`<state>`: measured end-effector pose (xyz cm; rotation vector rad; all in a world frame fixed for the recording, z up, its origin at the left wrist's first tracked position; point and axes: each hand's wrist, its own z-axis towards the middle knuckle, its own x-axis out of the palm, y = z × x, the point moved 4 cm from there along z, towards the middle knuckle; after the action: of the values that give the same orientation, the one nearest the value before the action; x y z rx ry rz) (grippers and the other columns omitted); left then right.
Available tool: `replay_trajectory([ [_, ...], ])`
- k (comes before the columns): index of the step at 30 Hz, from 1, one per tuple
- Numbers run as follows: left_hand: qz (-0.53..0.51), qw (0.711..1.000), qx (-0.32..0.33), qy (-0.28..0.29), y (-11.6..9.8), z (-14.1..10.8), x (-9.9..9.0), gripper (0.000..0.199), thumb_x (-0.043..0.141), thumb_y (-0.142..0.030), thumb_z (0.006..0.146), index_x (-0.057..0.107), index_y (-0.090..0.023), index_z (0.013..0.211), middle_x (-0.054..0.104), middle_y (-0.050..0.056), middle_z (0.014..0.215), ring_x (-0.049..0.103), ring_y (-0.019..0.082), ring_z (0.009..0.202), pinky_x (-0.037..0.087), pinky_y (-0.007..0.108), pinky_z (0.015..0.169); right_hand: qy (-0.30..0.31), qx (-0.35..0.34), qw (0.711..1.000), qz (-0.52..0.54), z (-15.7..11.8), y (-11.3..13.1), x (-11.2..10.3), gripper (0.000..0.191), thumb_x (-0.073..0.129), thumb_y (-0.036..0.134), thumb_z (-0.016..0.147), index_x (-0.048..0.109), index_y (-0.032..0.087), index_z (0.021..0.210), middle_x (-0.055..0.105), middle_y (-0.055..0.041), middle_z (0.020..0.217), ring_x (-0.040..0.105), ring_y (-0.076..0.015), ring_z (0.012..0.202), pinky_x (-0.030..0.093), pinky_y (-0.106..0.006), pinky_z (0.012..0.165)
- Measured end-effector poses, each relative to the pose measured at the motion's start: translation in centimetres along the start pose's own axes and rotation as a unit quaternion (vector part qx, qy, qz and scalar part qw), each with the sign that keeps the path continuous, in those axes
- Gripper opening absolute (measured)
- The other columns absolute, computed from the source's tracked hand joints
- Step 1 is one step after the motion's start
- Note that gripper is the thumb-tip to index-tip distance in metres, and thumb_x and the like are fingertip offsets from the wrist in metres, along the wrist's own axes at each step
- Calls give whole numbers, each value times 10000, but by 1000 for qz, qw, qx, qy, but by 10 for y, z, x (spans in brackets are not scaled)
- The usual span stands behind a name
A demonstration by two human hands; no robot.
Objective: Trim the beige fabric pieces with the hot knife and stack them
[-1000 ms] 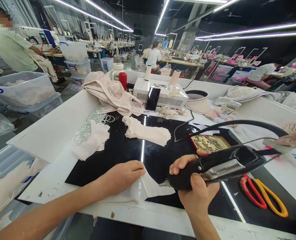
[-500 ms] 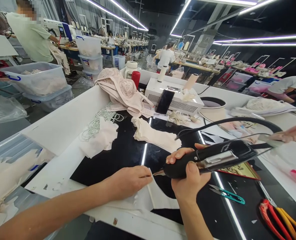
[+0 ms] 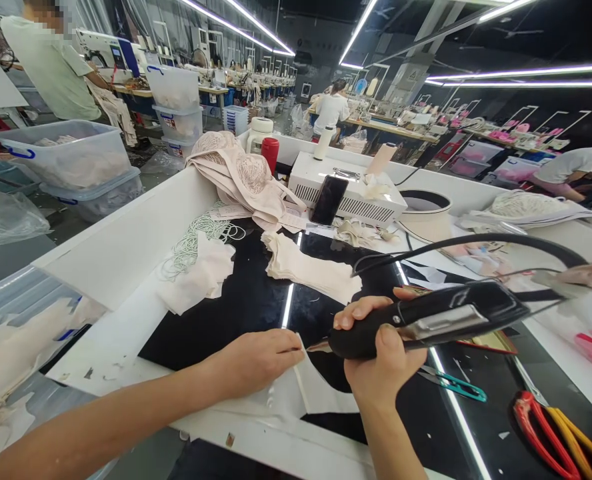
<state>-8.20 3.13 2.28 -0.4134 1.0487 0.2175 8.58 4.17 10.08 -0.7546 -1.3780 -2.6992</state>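
Observation:
My left hand pinches the upper corner of a thin white fabric piece near the table's front edge. My right hand is wrapped round a black handheld tool with a silver lever. Its narrow metal tip points left, close to the pinched corner; whether it touches the fabric I cannot tell. Behind my hands a stack of cream fabric pieces lies on the black table surface. A pale fabric pile and green cord are to the left.
Teal snips and red-and-yellow-handled scissors lie at right. Lace garments, a phone, a white vented box and a red bottle stand behind. A cable arches over the right side. Other people work farther back.
The black tool has shifted slightly right at its rear end, and my right hand has turned a little with it. My left hand keeps its pinch. The camera view has shifted slightly.

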Motion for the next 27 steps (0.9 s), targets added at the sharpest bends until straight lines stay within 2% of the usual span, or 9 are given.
replay_trajectory([
  [6, -17, 1000, -1, 3, 0, 1, 0, 224, 530, -60, 1033, 651, -130, 1208, 703, 93, 1242, 698, 211, 1142, 636, 299, 956, -1, 2, 1000, -2, -6, 1, -6, 407, 789, 371, 843, 576, 270, 1174, 649, 57, 747, 607, -139, 557, 559, -291, 517],
  [11, -15, 1000, 5, 5, 2, 0, 2, 242, 513, -52, 1027, 648, -126, 1213, 703, 103, 1247, 699, 226, 1151, 648, 319, 946, -2, 3, 1000, 3, -7, 0, -5, 343, 756, 286, 871, 575, 262, 1161, 670, 55, 753, 622, -138, 560, 570, -297, 537],
  [18, 1, 999, 31, 7, 0, 3, -9, 252, 488, -71, 1049, 643, -121, 1242, 703, 115, 1254, 697, 219, 1168, 638, 335, 984, -12, 3, 1000, 4, -7, 18, -16, 354, 768, 308, 853, 590, 272, 1157, 666, 52, 762, 621, -140, 562, 564, -298, 526],
  [22, 6, 998, 54, -7, -8, 11, -16, 189, 497, -119, 1075, 653, -118, 1181, 712, 94, 1141, 695, 203, 1080, 628, 327, 972, -18, 0, 1000, 5, -9, 22, -25, 355, 772, 306, 857, 596, 277, 1163, 667, 54, 771, 623, -137, 569, 566, -299, 540],
  [27, -9, 999, 37, 30, -17, 18, -11, 172, 494, -146, 1080, 657, -145, 1132, 691, 69, 1034, 683, 180, 957, 628, 321, 899, -23, -2, 1000, 0, -13, 18, -29, 364, 762, 297, 888, 575, 267, 1198, 668, 48, 800, 628, -137, 594, 557, -301, 559],
])
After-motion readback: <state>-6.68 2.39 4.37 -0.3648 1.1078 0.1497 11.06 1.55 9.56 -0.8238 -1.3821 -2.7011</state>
